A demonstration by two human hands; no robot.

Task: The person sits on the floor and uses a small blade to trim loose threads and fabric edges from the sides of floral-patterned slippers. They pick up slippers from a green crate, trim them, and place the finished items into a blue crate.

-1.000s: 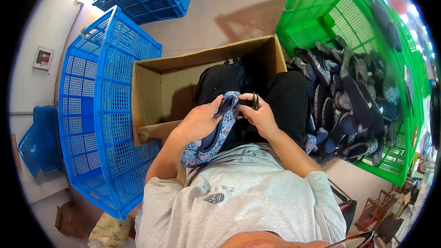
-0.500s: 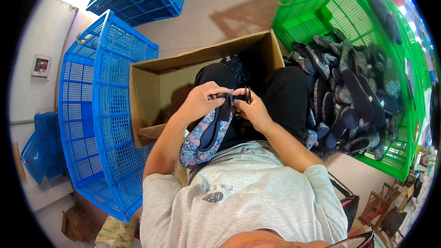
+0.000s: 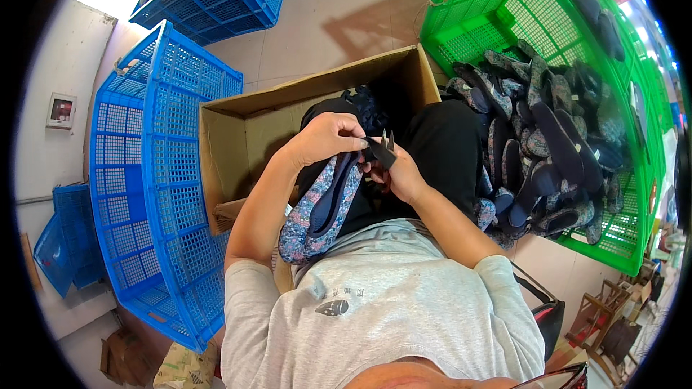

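A floral slipper point(image 3: 299, 236), blue and pink with a navy lining, lies slantwise over my lap. My left hand point(image 3: 324, 138) pinches it at its upper end. Between my hands a small dark flap of fabric point(image 3: 380, 153) sticks out from that end; whether it is sewn to the slipper I cannot tell. My right hand point(image 3: 404, 174) grips a pair of scissors point(image 3: 388, 140), whose pointed blades rise beside the flap. The right fingers reach under the flap and are partly hidden by it.
An open cardboard box point(image 3: 225, 148) with dark scraps point(image 3: 369, 106) inside stands before my knees. To the right a green crate point(image 3: 537, 11) holds a heap of similar slippers point(image 3: 559, 148). Blue crates point(image 3: 184, 119) stand at the left and far left point(image 3: 238, 0).
The dark flap has turned out to the right, off the slipper's opening. My left hand has risen slightly, and the scissors' blades now stand a little higher and apart.
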